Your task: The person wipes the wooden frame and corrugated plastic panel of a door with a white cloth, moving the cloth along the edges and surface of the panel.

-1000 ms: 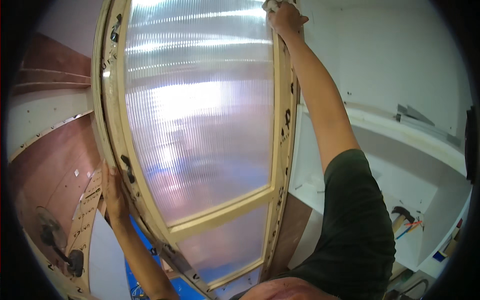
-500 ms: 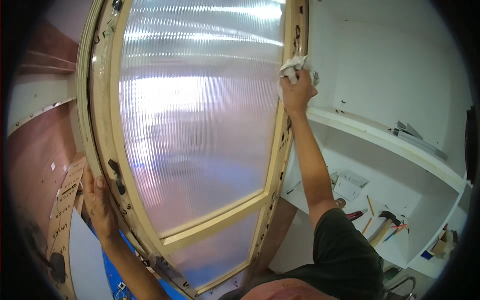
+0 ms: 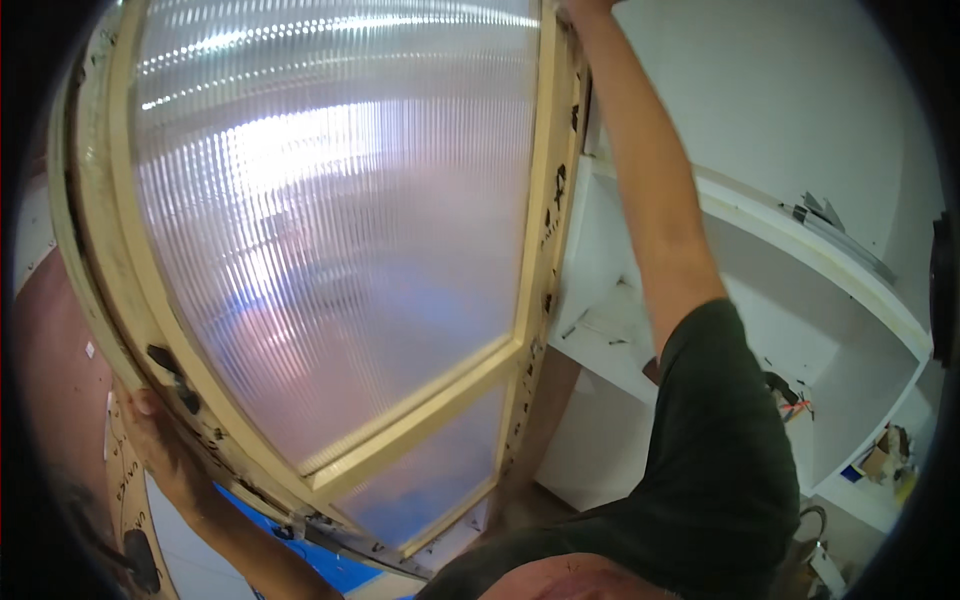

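Observation:
A tall framed panel [image 3: 345,240] of clear ribbed sheet fills the middle, with a pale yellow wooden frame [image 3: 420,417] and a crossbar low down. Dark marks and black patches dot its edges. My left hand [image 3: 165,445] holds the frame's lower left outer edge, thumb toward me, the other fingers partly hidden by the edge. My right arm reaches up along the right side of the frame. Only a sliver of my right hand [image 3: 592,4] shows at the top rim, beside the frame's right edge. Its fingers and anything in them are out of view.
White open shelving [image 3: 800,225] stands on the right, with grey metal strips [image 3: 845,240] on its upper shelf. A hammer [image 3: 783,385] lies lower, partly behind my sleeve. Printed board [image 3: 128,495] and a blue surface [image 3: 345,570] are at lower left.
My right hand has slid up the frame to the top rim, and the white cloth it held has left view. The panel appears farther left and larger; my left hand stays on its edge.

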Tool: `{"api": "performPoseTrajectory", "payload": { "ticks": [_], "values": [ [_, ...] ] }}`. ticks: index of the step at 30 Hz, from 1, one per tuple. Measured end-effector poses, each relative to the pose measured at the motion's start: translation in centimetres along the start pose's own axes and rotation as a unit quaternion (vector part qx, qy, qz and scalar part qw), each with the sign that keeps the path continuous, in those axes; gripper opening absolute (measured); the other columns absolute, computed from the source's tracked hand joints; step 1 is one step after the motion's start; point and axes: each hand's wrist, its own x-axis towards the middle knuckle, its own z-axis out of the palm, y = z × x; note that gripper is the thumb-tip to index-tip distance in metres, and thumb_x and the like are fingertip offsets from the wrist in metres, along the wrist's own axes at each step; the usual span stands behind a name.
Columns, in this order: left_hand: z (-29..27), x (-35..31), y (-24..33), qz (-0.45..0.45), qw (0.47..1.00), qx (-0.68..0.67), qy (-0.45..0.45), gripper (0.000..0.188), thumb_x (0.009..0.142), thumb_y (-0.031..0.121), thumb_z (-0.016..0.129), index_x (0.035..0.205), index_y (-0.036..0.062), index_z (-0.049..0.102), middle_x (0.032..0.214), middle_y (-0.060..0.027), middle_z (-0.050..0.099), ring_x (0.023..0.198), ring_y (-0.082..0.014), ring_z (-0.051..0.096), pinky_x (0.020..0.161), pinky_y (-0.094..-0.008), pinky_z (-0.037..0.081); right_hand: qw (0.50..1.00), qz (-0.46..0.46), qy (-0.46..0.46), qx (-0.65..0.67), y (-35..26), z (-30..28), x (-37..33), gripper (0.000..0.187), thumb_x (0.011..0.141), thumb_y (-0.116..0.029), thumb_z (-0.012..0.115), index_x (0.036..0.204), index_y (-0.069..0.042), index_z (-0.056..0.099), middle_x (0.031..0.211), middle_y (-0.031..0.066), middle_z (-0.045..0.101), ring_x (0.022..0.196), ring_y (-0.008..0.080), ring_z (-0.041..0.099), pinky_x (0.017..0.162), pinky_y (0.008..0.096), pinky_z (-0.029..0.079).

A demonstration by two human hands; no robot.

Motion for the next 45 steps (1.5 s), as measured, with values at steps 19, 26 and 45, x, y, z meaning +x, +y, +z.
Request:
{"api": "performPoseTrajectory", "payload": {
  "ticks": [19,26,45],
  "values": [
    [0.3,0.7,-1.0,-0.001,0.999,-0.020,-0.032,0.068,0.106,0.046,0.051,0.150,-0.0059,0.044,0.147,-0.0179,0.051,0.137,-0.0247,0.048,0.117,-0.0369,0.034,0.998,0.032,-0.043,-0.013,1.8,-3.9,-13.0,0.049,0.088,-0.022,0.069,0.134,-0.005,0.063,0.131,0.0183,0.068,0.124,0.0380,0.061,0.113,0.0625,0.029],
    [1.1,0.2,0.2,-0.013,0.999,-0.001,-0.040,0.059,0.108,0.037,0.051,0.150,-0.0034,0.044,0.141,-0.0143,0.056,0.128,-0.0197,0.054,0.111,-0.0319,0.039,0.994,0.018,-0.095,-0.041,8.4,-7.4,-33.9,0.037,0.072,-0.023,0.078,0.103,-0.007,0.066,0.109,0.0119,0.067,0.106,0.0320,0.062,0.096,0.0513,0.033],
    [1.4,0.4,0.1,-0.049,0.998,-0.033,-0.005,0.059,0.106,0.038,0.055,0.151,0.0012,0.044,0.140,-0.0140,0.058,0.127,-0.0210,0.057,0.111,-0.0316,0.042,0.982,-0.083,-0.158,-0.054,7.6,-10.7,-32.6,0.034,0.078,-0.020,0.076,0.106,-0.002,0.073,0.108,0.0145,0.069,0.103,0.0342,0.062,0.090,0.0467,0.041]
  ]
}}
